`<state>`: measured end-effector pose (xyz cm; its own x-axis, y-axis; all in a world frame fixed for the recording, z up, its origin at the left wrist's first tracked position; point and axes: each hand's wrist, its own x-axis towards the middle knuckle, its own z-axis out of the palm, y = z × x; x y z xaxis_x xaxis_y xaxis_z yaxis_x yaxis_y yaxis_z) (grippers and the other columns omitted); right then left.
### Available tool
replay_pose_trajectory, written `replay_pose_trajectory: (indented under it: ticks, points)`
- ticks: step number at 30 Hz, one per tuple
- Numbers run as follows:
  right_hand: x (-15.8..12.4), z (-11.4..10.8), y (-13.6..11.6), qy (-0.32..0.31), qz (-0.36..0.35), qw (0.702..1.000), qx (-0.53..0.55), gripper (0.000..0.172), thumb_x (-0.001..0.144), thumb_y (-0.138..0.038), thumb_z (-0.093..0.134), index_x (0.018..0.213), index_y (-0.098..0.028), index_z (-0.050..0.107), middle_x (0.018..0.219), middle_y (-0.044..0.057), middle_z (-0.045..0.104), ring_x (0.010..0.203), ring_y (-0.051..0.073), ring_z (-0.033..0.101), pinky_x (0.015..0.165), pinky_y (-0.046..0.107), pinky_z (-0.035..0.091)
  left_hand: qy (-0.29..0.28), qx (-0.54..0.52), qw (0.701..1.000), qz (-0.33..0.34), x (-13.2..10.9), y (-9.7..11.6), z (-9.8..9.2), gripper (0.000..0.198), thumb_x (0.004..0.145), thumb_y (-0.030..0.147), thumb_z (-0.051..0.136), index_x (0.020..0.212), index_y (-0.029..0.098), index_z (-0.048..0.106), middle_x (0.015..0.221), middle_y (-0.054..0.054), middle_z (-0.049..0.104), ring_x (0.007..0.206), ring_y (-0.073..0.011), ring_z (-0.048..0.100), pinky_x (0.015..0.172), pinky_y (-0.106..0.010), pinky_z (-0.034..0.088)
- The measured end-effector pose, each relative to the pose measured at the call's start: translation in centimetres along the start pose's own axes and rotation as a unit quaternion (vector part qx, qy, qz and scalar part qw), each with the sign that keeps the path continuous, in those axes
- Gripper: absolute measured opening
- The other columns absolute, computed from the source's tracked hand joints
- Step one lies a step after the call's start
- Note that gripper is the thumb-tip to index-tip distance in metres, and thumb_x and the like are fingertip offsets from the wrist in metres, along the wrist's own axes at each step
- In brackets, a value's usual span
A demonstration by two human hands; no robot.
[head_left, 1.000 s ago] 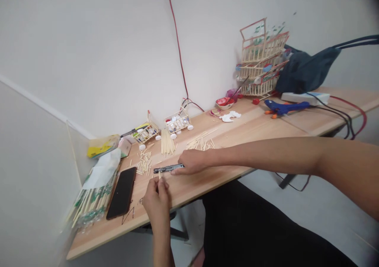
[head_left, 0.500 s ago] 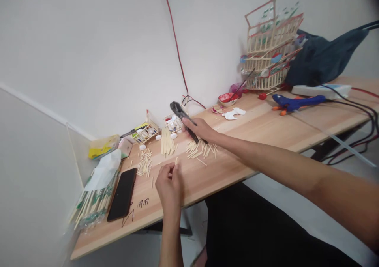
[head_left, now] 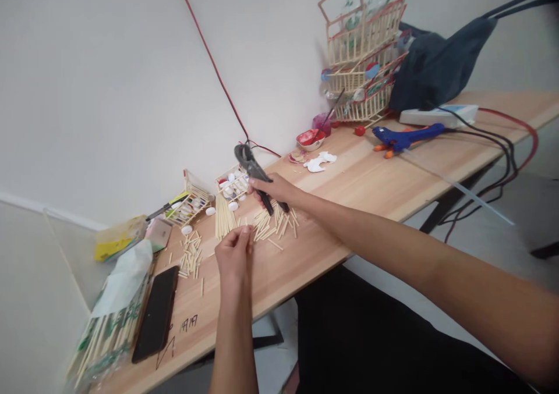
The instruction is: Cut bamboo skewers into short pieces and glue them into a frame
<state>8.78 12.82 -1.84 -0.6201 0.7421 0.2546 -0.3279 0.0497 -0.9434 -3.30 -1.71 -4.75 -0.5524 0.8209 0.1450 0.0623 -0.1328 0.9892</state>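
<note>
A phone (head_left: 155, 315) lies far left on the desk (head_left: 371, 184); the left hand (head_left: 233, 255) pinches a short stick (head_left: 247, 231) between its fingertips; just beyond, the right hand (head_left: 274, 189) is wrapped around pliers (head_left: 248, 160), which it holds above loose sticks (head_left: 279, 226).

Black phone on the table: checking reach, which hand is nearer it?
Left. The left hand sits just right of the black phone; the right hand, gripping pliers, is farther beyond.

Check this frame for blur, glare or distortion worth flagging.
Head view: even, soft light, no glare; wide-angle distortion tilts the table; dark vignette top right; pliers in the right hand sharp; wrapped sticks bottom left smeared.
</note>
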Motion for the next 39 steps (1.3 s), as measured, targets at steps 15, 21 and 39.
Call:
replay_pose_trajectory:
  ticks: [15, 21, 39]
  points:
    - [-1.1, 2.5, 1.3, -0.054, -0.054, 0.989, -0.127, 0.018, 0.078, -0.03, 0.059, 0.088, -0.015, 0.059, 0.062, -0.004, 0.057, 0.055, 0.009, 0.052, 0.053, 0.02, 0.042, -0.087, -0.056, 0.99, -0.1, 2.4, 1.8, 0.3, 0.04, 0.058, 0.047, 0.079, 0.068, 0.012, 0.065, 0.057, 0.0, 0.056, 0.046, -0.0063, 0.044, 0.043, -0.018, 0.031]
    - [-0.8, 2.2, 0.1, 0.02, -0.003, 0.999, -0.034, 0.012, 0.08, -0.025, 0.058, 0.074, -0.016, 0.053, 0.055, -0.003, 0.054, 0.048, 0.009, 0.05, 0.047, 0.019, 0.042, 0.159, 0.439, 0.883, 0.046, 8.0, 2.8, -6.4, 0.024, 0.071, 0.04, 0.064, 0.071, 0.015, 0.065, 0.071, -0.009, 0.064, 0.071, -0.0246, 0.06, 0.064, -0.034, 0.044]
    - [-0.7, 2.5, 1.3, -0.052, 0.007, 0.997, -0.062, 0.013, 0.08, -0.028, 0.06, 0.078, -0.016, 0.056, 0.058, -0.003, 0.056, 0.049, 0.009, 0.053, 0.047, 0.019, 0.045, 0.002, 0.114, 0.992, -0.05, 7.1, 3.6, -6.7, 0.033, 0.063, 0.022, 0.072, 0.095, 0.015, 0.067, 0.065, -0.001, 0.059, 0.051, -0.0088, 0.046, 0.047, -0.019, 0.035]
